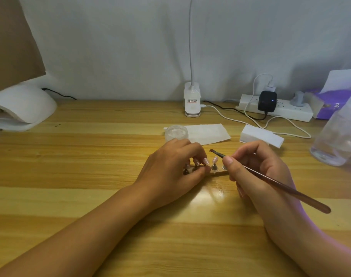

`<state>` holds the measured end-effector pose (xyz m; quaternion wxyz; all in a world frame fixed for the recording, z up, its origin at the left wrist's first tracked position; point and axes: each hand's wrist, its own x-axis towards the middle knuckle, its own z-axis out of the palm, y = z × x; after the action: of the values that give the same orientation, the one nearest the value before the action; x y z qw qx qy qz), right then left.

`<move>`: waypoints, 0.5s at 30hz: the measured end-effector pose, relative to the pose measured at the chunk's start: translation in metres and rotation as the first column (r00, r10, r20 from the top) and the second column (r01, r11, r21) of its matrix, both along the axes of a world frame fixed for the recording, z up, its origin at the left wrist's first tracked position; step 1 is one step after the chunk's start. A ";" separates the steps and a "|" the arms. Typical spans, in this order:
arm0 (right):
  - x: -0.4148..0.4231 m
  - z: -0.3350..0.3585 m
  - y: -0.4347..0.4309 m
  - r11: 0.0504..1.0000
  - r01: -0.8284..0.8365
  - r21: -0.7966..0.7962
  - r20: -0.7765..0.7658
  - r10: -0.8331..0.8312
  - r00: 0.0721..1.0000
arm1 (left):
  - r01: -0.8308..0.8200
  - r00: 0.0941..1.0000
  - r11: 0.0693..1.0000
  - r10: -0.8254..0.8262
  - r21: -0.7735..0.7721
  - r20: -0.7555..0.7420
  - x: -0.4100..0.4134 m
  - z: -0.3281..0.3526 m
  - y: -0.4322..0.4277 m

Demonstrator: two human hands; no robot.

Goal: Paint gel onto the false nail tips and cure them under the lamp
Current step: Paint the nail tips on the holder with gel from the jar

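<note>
Head view, nearest first: our left hand (174,166) rests on the pale striped wooden table (90,156), fingers curled down over the left part of the small clear nail holder strip (220,172), thumb at its front edge. Our right hand (256,172) pinches the long dark-handled gel brush (270,179) between thumb and curled fingers, its bristles raised just above the pink false nail tips (215,159) standing on the strip. Beyond lie a round clear plastic jar (175,132) and a white paper sheet (206,132). Far left sits the white domed curing lamp (25,104), well apart from the tips.
</note>
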<state>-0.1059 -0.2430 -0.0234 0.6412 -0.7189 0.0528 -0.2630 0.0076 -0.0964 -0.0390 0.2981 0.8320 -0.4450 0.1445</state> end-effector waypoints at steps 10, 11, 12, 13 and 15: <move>-0.002 0.000 -0.001 0.995 -0.038 0.096 -0.002 0.038 0.999 | 0.027 0.999 1.000 -0.027 -0.009 0.028 -0.002 0.002 0.000; -0.002 -0.001 -0.001 0.994 -0.033 0.101 0.000 0.033 0.999 | 0.031 0.999 0.999 -0.031 -0.007 0.034 -0.002 0.002 0.000; -0.002 -0.001 -0.001 0.994 -0.026 0.102 0.002 0.026 1.000 | 0.033 0.999 0.999 -0.033 -0.005 0.036 -0.002 0.002 0.000; -0.002 -0.001 -0.001 0.995 -0.020 0.099 0.005 0.020 1.000 | 0.032 0.999 0.999 -0.032 -0.003 0.038 -0.002 0.002 0.000; -0.002 -0.001 0.000 0.997 -0.016 0.078 0.017 0.014 1.000 | 0.024 0.999 1.000 -0.024 -0.004 0.043 -0.002 0.001 0.000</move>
<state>-0.1079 -0.2433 -0.0239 0.6713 -0.6914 0.0523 -0.2618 0.0061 -0.0968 -0.0378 0.2921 0.8226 -0.4610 0.1598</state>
